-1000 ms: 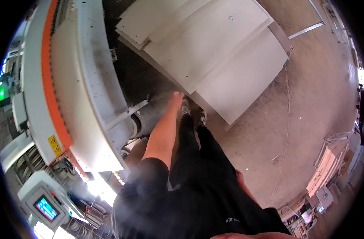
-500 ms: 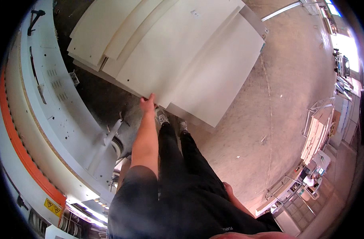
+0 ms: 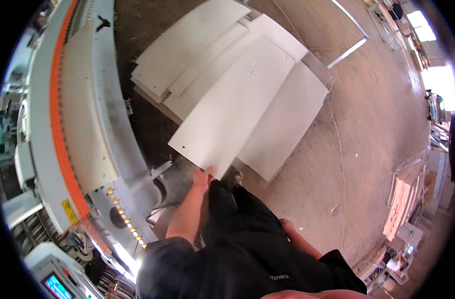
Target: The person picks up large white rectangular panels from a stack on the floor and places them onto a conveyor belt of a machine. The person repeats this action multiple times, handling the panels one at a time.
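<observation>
My left hand (image 3: 204,177) is closed on the near edge of a long white board (image 3: 227,109), its thumb lying on the top face. The board is drawn out toward my legs, overlapping other white boards. A small dark hole shows near its left corner and a pale label lies farther up. Under and around it, a stack of white panels (image 3: 292,124) lies fanned at different angles. Beside my right hip is my right hand (image 3: 286,225), away from the boards; its fingers are mostly hidden.
Along my left runs a long grey machine (image 3: 105,89) with an orange strip (image 3: 63,144) and a lit screen (image 3: 57,286). Concrete floor (image 3: 357,149) stretches to the right. A metal frame (image 3: 349,52) lies beyond the stack, and stacked wooden strips (image 3: 399,207) stand far right.
The board in my left hand has slid toward me, off the stack, and now sticks out over my feet. My view has turned, showing more of the machine at left.
</observation>
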Tool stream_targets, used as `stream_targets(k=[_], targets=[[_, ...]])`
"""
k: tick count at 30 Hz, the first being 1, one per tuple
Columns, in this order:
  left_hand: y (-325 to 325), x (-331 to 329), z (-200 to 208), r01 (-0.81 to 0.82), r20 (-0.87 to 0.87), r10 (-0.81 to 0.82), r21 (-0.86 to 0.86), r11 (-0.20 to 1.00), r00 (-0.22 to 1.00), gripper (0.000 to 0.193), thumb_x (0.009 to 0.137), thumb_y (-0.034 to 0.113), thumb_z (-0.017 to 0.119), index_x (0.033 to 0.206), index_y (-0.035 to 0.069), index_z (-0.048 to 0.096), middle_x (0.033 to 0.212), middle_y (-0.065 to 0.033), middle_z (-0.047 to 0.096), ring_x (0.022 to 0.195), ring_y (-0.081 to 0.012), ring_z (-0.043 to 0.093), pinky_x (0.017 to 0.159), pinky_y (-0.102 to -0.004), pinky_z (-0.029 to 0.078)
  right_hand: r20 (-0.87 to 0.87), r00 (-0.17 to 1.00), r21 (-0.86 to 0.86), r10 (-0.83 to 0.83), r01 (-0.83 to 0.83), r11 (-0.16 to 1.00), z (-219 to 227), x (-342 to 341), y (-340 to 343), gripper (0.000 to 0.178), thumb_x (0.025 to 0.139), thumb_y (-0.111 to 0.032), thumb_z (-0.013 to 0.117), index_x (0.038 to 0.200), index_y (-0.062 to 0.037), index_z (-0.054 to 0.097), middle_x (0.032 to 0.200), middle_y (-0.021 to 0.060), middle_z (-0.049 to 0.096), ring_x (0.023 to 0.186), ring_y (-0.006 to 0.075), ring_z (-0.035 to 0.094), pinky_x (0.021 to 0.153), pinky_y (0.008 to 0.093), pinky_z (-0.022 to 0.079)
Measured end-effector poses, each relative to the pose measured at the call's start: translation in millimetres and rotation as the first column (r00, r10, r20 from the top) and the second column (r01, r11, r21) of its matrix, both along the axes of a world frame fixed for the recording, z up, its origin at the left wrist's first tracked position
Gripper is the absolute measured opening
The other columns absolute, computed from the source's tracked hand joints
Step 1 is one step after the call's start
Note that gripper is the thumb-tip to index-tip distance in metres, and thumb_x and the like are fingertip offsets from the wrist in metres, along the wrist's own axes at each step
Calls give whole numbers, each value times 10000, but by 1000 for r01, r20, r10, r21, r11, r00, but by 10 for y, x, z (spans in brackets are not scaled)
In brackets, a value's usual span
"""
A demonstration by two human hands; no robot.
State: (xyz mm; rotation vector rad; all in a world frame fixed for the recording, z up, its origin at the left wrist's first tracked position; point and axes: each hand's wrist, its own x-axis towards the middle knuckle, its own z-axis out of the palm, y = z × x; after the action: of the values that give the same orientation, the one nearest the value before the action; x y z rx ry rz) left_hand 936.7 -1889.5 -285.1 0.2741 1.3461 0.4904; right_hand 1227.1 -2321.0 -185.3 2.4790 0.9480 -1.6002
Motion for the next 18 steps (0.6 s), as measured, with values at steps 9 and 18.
stream_targets(k=[9, 18], targets=[[-1575, -499, 2151, -149, -64, 157, 107, 983, 986, 345, 941, 57, 645, 1272, 58, 548, 1154, -79, 654, 1012, -222, 660, 772, -370, 574, -169, 957, 75, -236, 252, 965, -135, 803, 2054, 279, 952, -301, 572, 1025, -63, 700, 862, 50, 728, 838, 169, 696, 696, 328, 525], [-3309, -1192, 3139, -525, -222, 562, 205, 826, 797, 249, 1011, 199, 572, 1155, -2, 602, 995, -55, 652, 857, -163, 622, 744, -328, 501, -422, 581, -164, -697, 707, 688, -635, 109, 2943, 434, 971, -445, 620, 1213, -86, 597, 1165, 83, 623, 967, 218, 599, 767, 429, 516]])
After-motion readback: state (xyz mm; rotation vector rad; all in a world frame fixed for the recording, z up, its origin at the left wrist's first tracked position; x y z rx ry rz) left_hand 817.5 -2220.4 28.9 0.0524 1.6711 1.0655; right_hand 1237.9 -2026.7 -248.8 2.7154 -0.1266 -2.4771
